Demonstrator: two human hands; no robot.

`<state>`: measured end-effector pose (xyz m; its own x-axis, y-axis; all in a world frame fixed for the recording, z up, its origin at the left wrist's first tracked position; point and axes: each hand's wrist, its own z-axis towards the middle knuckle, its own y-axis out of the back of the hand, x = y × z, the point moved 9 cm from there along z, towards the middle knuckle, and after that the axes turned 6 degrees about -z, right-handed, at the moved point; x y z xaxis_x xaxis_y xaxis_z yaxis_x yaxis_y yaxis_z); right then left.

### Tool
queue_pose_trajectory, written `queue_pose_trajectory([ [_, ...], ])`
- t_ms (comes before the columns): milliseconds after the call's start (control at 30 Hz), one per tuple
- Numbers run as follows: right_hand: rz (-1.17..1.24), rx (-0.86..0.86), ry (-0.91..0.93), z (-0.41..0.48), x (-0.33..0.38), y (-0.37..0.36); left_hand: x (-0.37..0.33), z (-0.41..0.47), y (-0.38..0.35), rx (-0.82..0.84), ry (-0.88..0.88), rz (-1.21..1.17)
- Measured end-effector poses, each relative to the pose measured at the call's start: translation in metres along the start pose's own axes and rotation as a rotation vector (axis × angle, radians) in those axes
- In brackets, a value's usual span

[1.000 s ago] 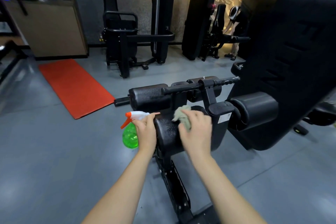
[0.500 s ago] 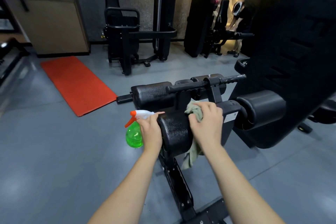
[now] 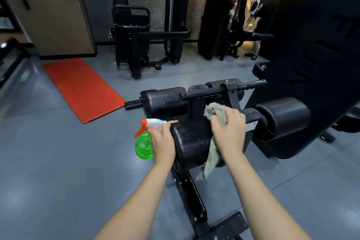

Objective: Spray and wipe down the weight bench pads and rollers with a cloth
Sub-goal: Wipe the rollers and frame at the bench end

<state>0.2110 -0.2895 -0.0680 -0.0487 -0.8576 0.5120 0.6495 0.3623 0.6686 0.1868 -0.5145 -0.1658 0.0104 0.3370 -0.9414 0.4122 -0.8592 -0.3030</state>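
Nearby, a red mat point(image 3: 81, 87) lies on the grey floor at left, black machines point(image 3: 136, 31) stand by the far wall, and a tall back pad point(image 3: 321, 45) crowds the right. A second roller point(image 3: 165, 101) sits just beyond the near roller point(image 3: 191, 140), whose long axis runs left to right. The right hand point(image 3: 229, 132) curls its fingers round a cloth point(image 3: 216, 112) pressed on the near roller's right end, with a tail hanging down the front. The left hand point(image 3: 162, 142) grips a green spray bottle point(image 3: 144, 146) beside its left end, nozzle pointing left.
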Motion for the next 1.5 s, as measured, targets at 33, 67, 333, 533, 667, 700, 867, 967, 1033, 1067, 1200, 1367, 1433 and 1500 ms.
queue_pose_trajectory([
  [33,0.02,-0.024,0.04,-0.012,0.011,-0.002,0.001,0.001,0.0,0.006,-0.001,0.021],
  [67,0.051,-0.047,0.093,-0.028,0.025,-0.005,0.002,0.001,0.001,0.005,-0.001,0.009],
  [333,0.017,-0.072,0.53,-0.084,0.044,-0.002,-0.001,0.001,0.001,0.018,-0.014,0.039],
  [533,0.053,-0.221,-0.06,-0.037,-0.064,0.021,0.003,0.001,0.003,-0.016,0.059,-0.003],
  [667,0.12,-0.256,-0.164,-0.067,-0.042,0.009,-0.001,0.0,0.001,0.001,0.033,0.035],
  [700,0.105,-0.248,-0.081,-0.079,-0.024,0.005,-0.001,0.001,0.002,-0.006,0.033,0.038],
  [867,0.11,-0.079,0.314,-0.114,0.027,-0.005,0.006,0.004,0.005,-0.017,0.066,0.039],
  [967,0.036,-0.062,0.37,-0.091,0.007,0.004,0.006,0.005,0.006,-0.04,0.054,0.036],
  [1033,0.037,-0.093,0.213,-0.069,-0.021,0.01,0.007,0.005,0.005,-0.048,0.061,0.051],
  [1067,0.06,-0.114,0.103,-0.062,-0.032,0.011,0.007,0.005,0.005,-0.049,0.055,0.06],
  [1200,0.067,-0.127,0.037,-0.076,-0.005,0.0,0.006,0.005,0.006,-0.068,0.041,0.068],
  [1367,0.121,0.09,0.371,-0.127,0.06,-0.014,0.012,0.012,0.006,-0.03,0.042,0.14],
  [1433,0.03,0.119,0.448,-0.112,0.052,-0.012,0.011,0.011,0.007,-0.056,0.057,0.106],
  [1500,-0.037,0.056,0.365,-0.084,0.029,-0.007,0.007,0.007,0.007,-0.067,0.052,0.071],
])
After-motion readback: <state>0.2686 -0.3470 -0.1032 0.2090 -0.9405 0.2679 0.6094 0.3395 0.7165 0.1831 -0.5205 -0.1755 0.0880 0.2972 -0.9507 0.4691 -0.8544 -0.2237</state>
